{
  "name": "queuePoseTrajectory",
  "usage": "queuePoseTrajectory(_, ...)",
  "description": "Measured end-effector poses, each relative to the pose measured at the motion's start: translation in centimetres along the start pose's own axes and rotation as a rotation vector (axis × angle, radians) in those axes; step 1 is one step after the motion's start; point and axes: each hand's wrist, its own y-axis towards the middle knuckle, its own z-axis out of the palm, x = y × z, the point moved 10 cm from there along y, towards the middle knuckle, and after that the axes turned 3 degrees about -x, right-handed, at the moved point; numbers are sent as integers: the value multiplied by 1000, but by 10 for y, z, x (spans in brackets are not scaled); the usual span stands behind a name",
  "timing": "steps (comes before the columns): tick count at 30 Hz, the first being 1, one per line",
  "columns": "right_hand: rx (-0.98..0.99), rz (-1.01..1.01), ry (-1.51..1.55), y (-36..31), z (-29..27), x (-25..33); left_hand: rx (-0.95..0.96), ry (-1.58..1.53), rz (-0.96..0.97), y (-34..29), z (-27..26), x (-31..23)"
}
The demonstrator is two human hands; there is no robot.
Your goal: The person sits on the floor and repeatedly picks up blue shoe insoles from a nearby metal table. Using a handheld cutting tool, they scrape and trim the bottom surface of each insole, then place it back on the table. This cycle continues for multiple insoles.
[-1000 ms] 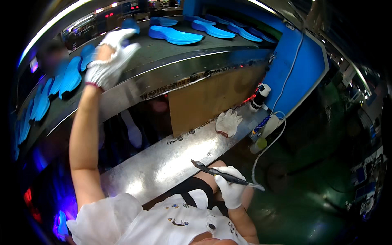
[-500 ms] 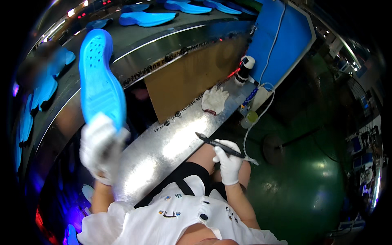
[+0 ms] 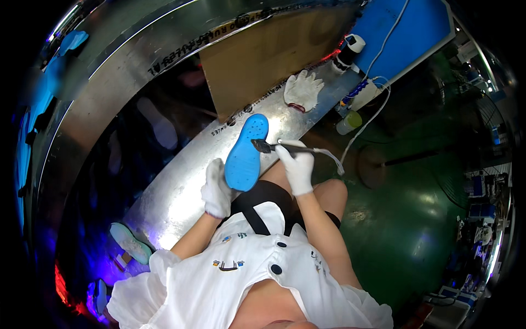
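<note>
My left hand (image 3: 217,189), in a white glove, holds a bright blue shoe sole (image 3: 244,162) by its lower left edge, over the metal ledge in front of my lap. The sole is tilted, its end with small holes pointing away from me. My white-gloved right hand (image 3: 297,169) is closed around a black pen-shaped tool (image 3: 279,147). The tool's dark, broad tip lies at the sole's right edge; whether it touches the surface I cannot tell. A thin pale cord (image 3: 335,159) runs from the tool's rear end.
A loose white glove (image 3: 303,91) lies on the metal ledge (image 3: 181,203), beside a brown cardboard panel (image 3: 263,60). Beyond stand a black-and-white bottle (image 3: 348,54) and a yellow-lidded jar (image 3: 349,123). Blue soles (image 3: 41,101) line the conveyor at left. A pale green sole (image 3: 130,242) sits lower left.
My left hand has brought the blue sole from the conveyor side down and right, to above the ledge. My right hand has raised the tool so its tip meets the sole's edge in view.
</note>
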Motion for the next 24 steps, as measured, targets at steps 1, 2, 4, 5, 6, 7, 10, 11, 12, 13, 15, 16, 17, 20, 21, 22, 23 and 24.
queuePoseTrajectory(1,28,0,-114,6,16,4,54,-256,-202,14,3,17)
queuePoseTrajectory(2,42,58,-238,12,28,-5,49,-257,-200,28,-4,20)
queuePoseTrajectory(4,145,30,-656,20,53,-10,525,-444,-518,20,40,40)
queuePoseTrajectory(5,152,32,-656,16,59,-11,682,-493,-623,6,61,38)
queuePoseTrajectory(6,146,-183,-661,9,68,7,466,-384,-479,21,60,44)
queuePoseTrajectory(7,136,-398,-665,-3,73,26,327,-345,-406,27,57,40)
queuePoseTrajectory(10,319,-558,-711,-54,73,73,51,-388,-375,11,69,14)
queuePoseTrajectory(11,415,-549,-687,-62,70,85,-69,-474,-405,5,66,10)
queuePoseTrajectory(12,402,-456,-585,-54,61,100,123,-391,-348,9,62,13)
queuePoseTrajectory(13,368,-351,-492,-48,48,103,114,-382,-365,6,60,17)
queuePoseTrajectory(15,90,-588,-464,-26,27,124,190,-315,-403,-7,70,23)
queuePoseTrajectory(16,83,-634,-503,-24,32,131,238,-316,-407,-12,74,26)
queuePoseTrajectory(17,74,-691,-539,-24,39,141,290,-315,-409,-17,80,29)
queuePoseTrajectory(20,358,-769,-471,-57,63,153,558,-747,-423,-9,97,28)
queuePoseTrajectory(21,430,-685,-351,-58,64,157,640,-797,-410,-13,97,22)
queuePoseTrajectory(22,358,-593,-262,-45,51,152,722,-850,-393,-18,96,14)
queuePoseTrajectory(23,136,-652,-304,-33,34,150,847,-747,-475,-35,110,11)
queuePoseTrajectory(24,86,-674,-353,-28,27,149,970,-639,-547,-55,120,7)
